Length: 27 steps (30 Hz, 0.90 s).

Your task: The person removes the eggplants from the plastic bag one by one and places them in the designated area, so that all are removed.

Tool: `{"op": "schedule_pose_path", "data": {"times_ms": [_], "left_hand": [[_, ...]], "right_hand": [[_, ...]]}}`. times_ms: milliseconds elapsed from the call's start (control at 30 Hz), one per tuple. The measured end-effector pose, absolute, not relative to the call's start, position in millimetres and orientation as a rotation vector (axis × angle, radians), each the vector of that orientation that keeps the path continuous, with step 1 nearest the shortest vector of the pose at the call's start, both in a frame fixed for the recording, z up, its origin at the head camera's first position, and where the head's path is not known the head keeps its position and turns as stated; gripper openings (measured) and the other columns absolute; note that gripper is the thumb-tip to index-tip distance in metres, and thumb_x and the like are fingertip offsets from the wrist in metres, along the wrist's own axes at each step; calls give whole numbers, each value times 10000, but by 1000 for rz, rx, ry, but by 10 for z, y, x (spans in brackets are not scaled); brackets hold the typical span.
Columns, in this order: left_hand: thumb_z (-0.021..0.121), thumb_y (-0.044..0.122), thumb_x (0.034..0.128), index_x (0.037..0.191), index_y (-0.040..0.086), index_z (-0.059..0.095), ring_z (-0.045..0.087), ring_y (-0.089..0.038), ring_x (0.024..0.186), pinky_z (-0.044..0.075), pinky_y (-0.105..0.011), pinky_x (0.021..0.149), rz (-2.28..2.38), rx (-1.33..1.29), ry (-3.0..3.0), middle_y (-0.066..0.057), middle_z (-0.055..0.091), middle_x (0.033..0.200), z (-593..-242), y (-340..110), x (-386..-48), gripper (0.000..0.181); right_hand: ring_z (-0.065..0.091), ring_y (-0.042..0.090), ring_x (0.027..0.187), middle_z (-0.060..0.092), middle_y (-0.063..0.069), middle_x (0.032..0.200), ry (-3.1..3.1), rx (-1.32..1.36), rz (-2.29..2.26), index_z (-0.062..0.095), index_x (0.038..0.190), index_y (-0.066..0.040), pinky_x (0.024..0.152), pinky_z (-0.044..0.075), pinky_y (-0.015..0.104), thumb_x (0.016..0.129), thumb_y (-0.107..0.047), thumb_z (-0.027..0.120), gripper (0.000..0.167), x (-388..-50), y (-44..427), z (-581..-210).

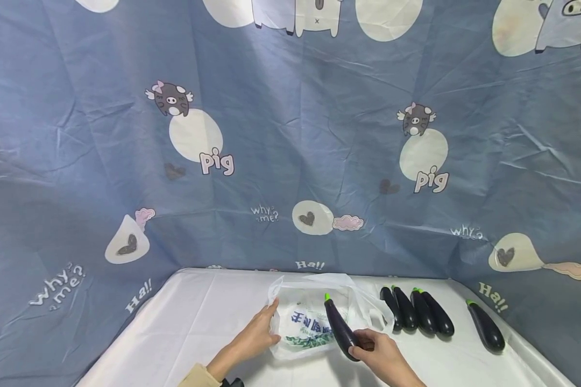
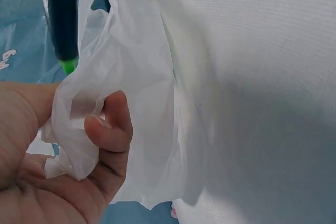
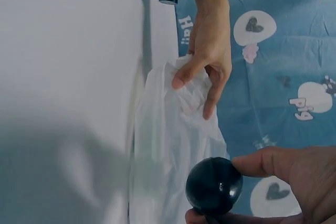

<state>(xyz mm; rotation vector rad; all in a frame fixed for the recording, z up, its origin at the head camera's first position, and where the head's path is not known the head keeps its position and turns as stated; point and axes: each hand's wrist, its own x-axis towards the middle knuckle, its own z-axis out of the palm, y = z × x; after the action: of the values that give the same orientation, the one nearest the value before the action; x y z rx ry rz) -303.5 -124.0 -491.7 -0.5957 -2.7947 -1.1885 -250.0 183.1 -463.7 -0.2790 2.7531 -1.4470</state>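
A white plastic bag [image 1: 329, 279] with blue and green print stands on the table, its mouth spread open. My left hand [image 1: 256, 332] grips the bag's left edge; in the left wrist view the bag's film [image 2: 139, 45] bunches between thumb and curled fingers. My right hand [image 1: 381, 355] holds a dark purple eggplant [image 1: 339, 327] by its thick end. The eggplant tilts over the bag, bright green stem pointing away and up. In the right wrist view, the round end of the eggplant [image 3: 214, 186] sits between thumb and fingers.
Several more eggplants [image 1: 422, 313] lie side by side to the right of the bag. Farther right, a single eggplant [image 1: 486, 327] lies near the edge of the white-covered table [image 1: 193, 306]. A blue pig-print curtain [image 1: 281, 134] hangs behind and along the sides.
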Motion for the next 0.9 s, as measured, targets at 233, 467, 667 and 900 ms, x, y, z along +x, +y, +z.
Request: {"op": "schedule_pose_path", "data": {"times_ms": [233,467,667,900], "left_hand": [[734,47,735,1467,-103,272,274,-516,1382,267,-641,1100,-1210,-592,-2803,-311,308,1506,-4905,-1229,-3018,879],[725,45,745,1475,-89,264,258,-524,1387,260,-645,1102,-1223,-572,-2815,-307,302,1512,-4917,-1238,-3005,874],[728,35,729,1466,-106,271,297,-515,1373,284,-635,1094,-1223,-569,-2804,-338,315,1489,-4915,-1244,-2984,878],[732,32,720,1464,-108,271,272,-535,1374,267,-654,1091,-1238,-568,-2804,-338,306,1494,-4908,-1242,-2979,886]], "right_hand": [[694,161,825,731,73,936,2834,-89,-1418,661,1109,56,678,560,242,789,-204,748,421,-2392,2069,-4648],[701,201,855,732,65,942,2857,129,-1329,658,1137,48,767,581,348,772,-231,764,472,-2298,2297,-4659],[704,267,856,725,137,940,2848,276,-1299,627,1158,94,771,581,394,760,-308,775,585,-2263,2532,-4697],[699,280,832,709,193,956,2821,405,-1244,599,1176,117,746,582,415,728,-383,794,699,-2291,2815,-4828]]}}
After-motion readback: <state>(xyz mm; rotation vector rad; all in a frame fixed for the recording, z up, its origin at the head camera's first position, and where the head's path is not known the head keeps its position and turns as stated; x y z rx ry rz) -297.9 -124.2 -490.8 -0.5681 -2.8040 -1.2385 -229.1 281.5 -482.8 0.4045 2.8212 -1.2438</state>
